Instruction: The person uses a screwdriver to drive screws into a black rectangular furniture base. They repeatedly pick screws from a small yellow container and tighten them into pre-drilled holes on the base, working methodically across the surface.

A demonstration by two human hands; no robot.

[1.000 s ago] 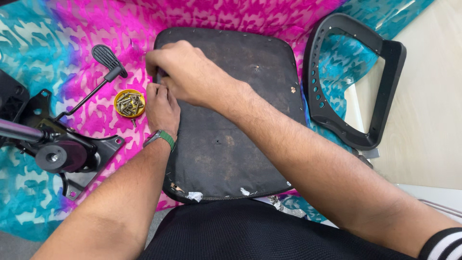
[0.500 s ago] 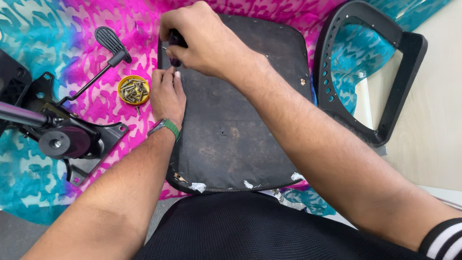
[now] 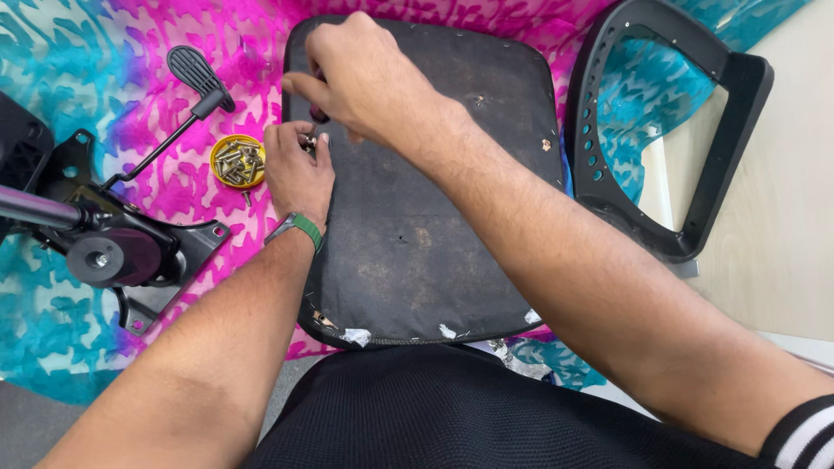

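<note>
An upturned black chair seat (image 3: 417, 226) lies on a pink and teal cloth (image 3: 130, 78). My right hand (image 3: 360, 74) is closed round a dark tool handle, held upright at the seat's near-left edge. My left hand (image 3: 295, 169) rests beside it, fingertips pinching a small metal screw under the tool tip. A green band circles my left wrist. Just left of that hand sits a small yellow dish (image 3: 236, 161) with several screws in it.
A black chair mechanism with lever and paddle handle (image 3: 113, 247) lies at the left. A black armrest frame (image 3: 669, 139) lies at the right, partly on a pale floor (image 3: 782, 252). My dark-clothed lap fills the bottom.
My right hand has shifted along the seat's left edge while my left hand stays by the dish; the camera view has drifted too.
</note>
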